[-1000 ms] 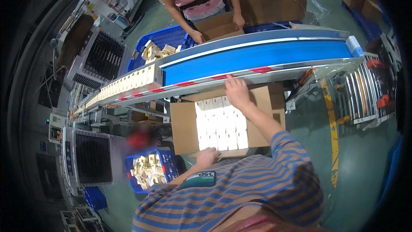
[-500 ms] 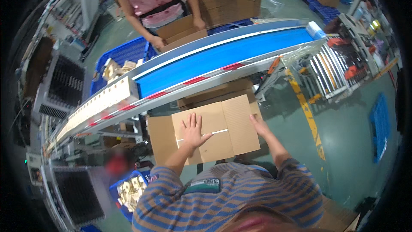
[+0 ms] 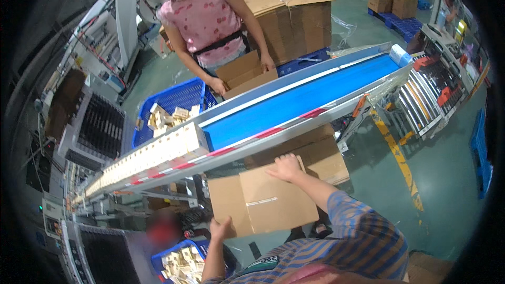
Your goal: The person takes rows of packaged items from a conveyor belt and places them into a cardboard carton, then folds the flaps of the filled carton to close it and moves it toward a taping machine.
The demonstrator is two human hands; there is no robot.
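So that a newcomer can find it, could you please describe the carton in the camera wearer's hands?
Find the blue conveyor belt. On its near side, the left hand and right hand are on a brown carton. Unlike the open carton across the belt, its top shows a short white streak.

Two bare hands, a left hand [image 3: 220, 227] and a right hand [image 3: 288, 168], have their fingers on one brown carton [image 3: 279, 205]. One more carton [image 3: 327, 162], partly hidden, lies just beyond the right fingers. Farther past them are one blue belt [image 3: 305, 111], one row of cream boxes [image 3: 173, 151] too long to count, one co-worker [image 3: 208, 18] and one open carton [image 3: 252, 85]. Two blue baskets show: one basket [image 3: 187, 93] beyond the left fingers, one basket [image 3: 204, 245] to their left. Well right of all fingers runs one yellow floor line [image 3: 395, 162].
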